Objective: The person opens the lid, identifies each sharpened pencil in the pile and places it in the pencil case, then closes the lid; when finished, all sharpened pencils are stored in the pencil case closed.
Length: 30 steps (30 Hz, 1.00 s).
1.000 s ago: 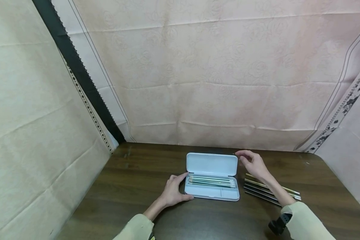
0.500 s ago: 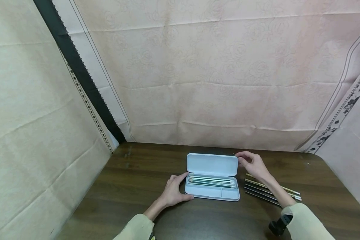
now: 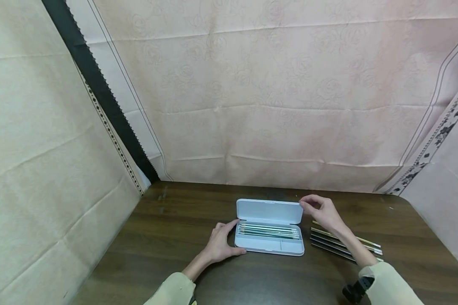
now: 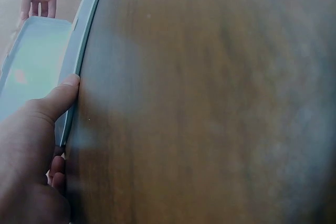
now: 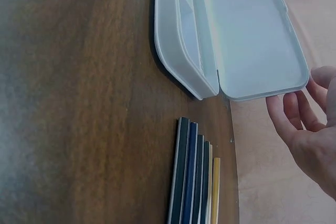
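Observation:
A pale blue pencil case (image 3: 292, 248) lies on the table with its lid (image 3: 269, 211) raised at the back. Several pencils (image 3: 269, 231) sit lengthwise in its rear compartment. My left hand (image 3: 222, 245) holds the case's left end, the thumb on the front edge and the fingers round the far side. At the lid's right upper corner is my right hand (image 3: 325, 214). In the right wrist view, its thumb and fingers (image 5: 281, 116) pinch the edge of the lid. The pencils are out of sight in both wrist views.
Several loose pencils (image 5: 190, 177) lie side by side right of the case, partly under the right forearm. The brown wooden table (image 3: 275, 279) ends at the back against a hanging pale cloth (image 3: 275, 97). Another cloth (image 3: 49, 169) hangs at the left.
The lid's upper edge has dropped a little, tilting forward, and my right hand has moved slightly down with it. My left hand and the loose pencils stay in place.

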Available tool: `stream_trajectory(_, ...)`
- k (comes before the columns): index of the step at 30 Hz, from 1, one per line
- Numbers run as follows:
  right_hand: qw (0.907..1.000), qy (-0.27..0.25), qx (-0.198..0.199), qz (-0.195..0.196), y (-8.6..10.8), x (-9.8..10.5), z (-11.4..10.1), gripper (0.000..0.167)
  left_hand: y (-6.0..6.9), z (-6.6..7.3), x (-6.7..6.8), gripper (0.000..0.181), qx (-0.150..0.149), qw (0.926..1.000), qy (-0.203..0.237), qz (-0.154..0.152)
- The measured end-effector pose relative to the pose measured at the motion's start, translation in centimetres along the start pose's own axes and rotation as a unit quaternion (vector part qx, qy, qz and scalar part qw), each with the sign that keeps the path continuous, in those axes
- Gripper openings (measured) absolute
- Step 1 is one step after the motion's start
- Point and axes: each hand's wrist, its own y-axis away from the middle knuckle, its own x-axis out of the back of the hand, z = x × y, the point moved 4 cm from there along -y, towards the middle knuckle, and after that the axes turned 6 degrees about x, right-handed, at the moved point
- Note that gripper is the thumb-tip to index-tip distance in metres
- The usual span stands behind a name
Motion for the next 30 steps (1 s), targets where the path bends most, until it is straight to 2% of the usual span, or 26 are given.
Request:
stream_trajectory(11,0.9994,0.021,0.024,-0.016,0.6,0.2,-0.4,0.017,0.0,0.0,0.0,0.094,0.004,1.0,0.003,0.002)
stream_trajectory(20,0.9985,0.016,0.032,-0.041,1.0,0.2,-0.4,0.023,0.0,0.0,-0.1,0.094,0.005,1.0,0.002,0.004)
stream_trajectory(30,0.9959,0.02,0.055,-0.069,1.4,0.1,-0.6,0.015,0.1,0.0,0.0,0.095,0.002,0.9999,0.006,0.009)
